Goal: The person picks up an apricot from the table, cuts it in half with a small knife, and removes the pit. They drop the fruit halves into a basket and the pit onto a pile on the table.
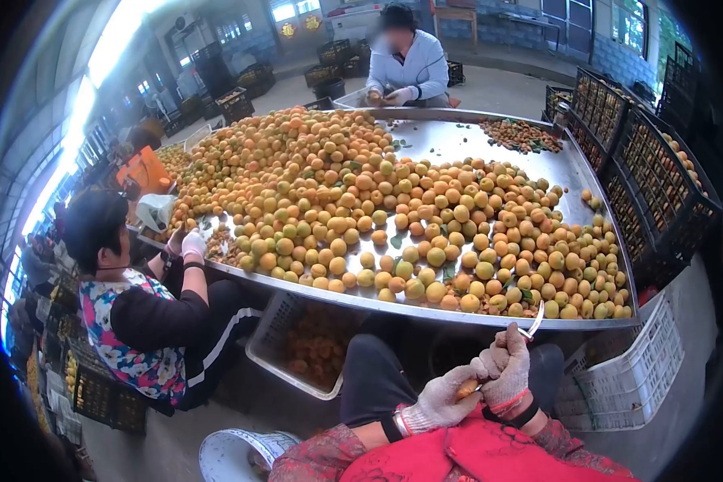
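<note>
Low in the head view, in front of my lap, my left hand (444,399) wears a white knit glove and is closed around an orange apricot (467,390). Against it rests my gloved right hand (508,371), its fingers wrapped round a small knife (536,320). The knife's curved metal blade points up, near the table's front edge; its handle is mostly hidden. Beyond my hands, a large heap of orange and yellow-green apricots (321,185) covers much of the metal table (450,138).
One co-worker (136,305) sits at the left edge, another person (410,68) at the far side. A crate with orange pieces (297,353) stands under the table. White crate (631,365) and stacked black crates (651,177) are at right; a white bucket (233,458) is bottom left.
</note>
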Demonstrator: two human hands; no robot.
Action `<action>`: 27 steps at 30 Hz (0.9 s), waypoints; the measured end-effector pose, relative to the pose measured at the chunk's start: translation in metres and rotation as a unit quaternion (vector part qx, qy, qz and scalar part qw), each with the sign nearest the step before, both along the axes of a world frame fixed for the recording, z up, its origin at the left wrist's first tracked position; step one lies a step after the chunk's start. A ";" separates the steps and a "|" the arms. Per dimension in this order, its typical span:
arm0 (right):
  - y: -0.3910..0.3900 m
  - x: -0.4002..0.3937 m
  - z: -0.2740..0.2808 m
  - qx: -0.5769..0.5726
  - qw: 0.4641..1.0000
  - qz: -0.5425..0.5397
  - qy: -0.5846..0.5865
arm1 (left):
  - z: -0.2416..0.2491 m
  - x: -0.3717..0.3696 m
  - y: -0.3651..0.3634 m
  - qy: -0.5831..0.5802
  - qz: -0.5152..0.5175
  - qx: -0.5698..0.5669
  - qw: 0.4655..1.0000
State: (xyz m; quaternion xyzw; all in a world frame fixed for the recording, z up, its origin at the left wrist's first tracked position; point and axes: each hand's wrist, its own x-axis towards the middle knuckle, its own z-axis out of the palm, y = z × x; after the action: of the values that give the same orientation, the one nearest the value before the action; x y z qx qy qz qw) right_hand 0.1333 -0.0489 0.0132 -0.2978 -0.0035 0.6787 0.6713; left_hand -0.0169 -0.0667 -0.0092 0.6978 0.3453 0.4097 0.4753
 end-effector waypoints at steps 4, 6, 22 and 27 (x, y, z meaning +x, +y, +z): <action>-0.002 -0.010 0.009 0.013 0.999 -0.020 -0.048 | -0.012 0.002 0.001 -0.049 -0.005 -0.022 0.999; -0.010 -0.016 0.024 0.088 0.984 -0.050 -0.149 | -0.019 0.004 0.002 -0.081 -0.012 -0.120 0.989; -0.018 -0.014 0.015 -0.016 0.998 -0.014 -0.057 | -0.006 -0.006 -0.002 0.043 -0.007 -0.020 0.999; -0.017 -0.010 0.013 -0.010 0.998 0.029 -0.055 | -0.008 -0.010 0.001 0.055 -0.025 0.022 0.998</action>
State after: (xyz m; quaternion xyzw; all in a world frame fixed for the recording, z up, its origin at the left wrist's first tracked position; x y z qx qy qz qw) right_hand 0.1233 -0.0655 0.0263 -0.3413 -0.0419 0.6808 0.6468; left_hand -0.0273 -0.0655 -0.0168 0.7385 0.3440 0.3660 0.4500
